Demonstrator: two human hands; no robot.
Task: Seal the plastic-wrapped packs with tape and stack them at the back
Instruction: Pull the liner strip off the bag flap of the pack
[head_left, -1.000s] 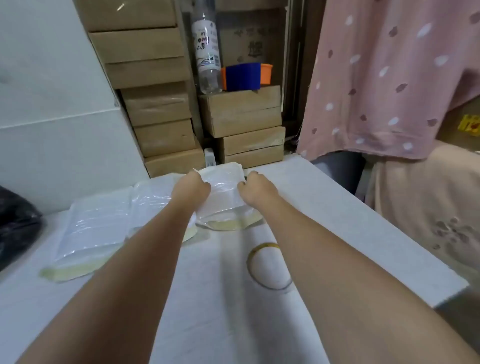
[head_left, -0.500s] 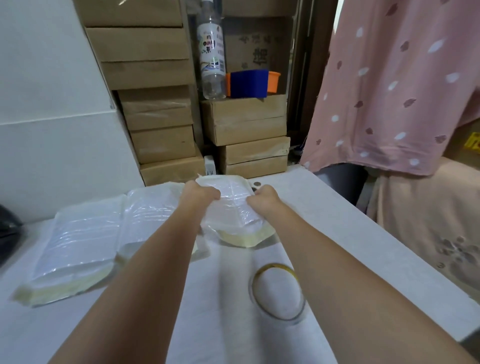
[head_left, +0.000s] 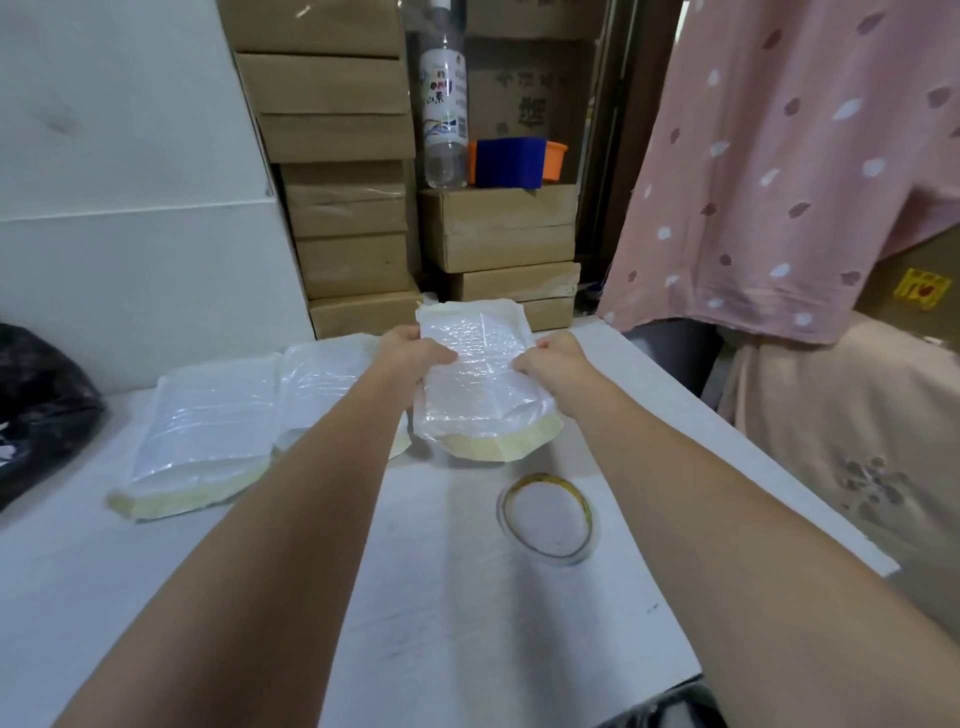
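I look down along two bare forearms stretched over a white tabletop (head_left: 457, 597). My left hand (head_left: 410, 353) and right hand (head_left: 558, 358) each pinch one long side of a flat pack wrapped in crinkled clear plastic with pale yellow taped ends (head_left: 480, 374), fingers closed on its edges with the thumbs lying on top. The pack sits directly between the two hands, at the far reach of my arms. Its near end looks to be resting on or just above the table, while its far end tilts upward toward a wall of brown cardboard boxes (head_left: 353, 208); I cannot tell whether it is fully lifted. Just beside it on my left lie two similar clear-wrapped packs (head_left: 208, 421) flat on the table, side by side and touching, the nearer one partly hidden behind my left forearm. A thin ring of clear tape, a nearly spent roll (head_left: 545, 512), lies on the table near my right forearm, a little closer to me than the held pack. I judge this step to be placing the pack at the back. To do it well, I should keep both grips even so the slippery wrap does not slide, square its edges with the neighbouring packs, and lower it flat before letting go.
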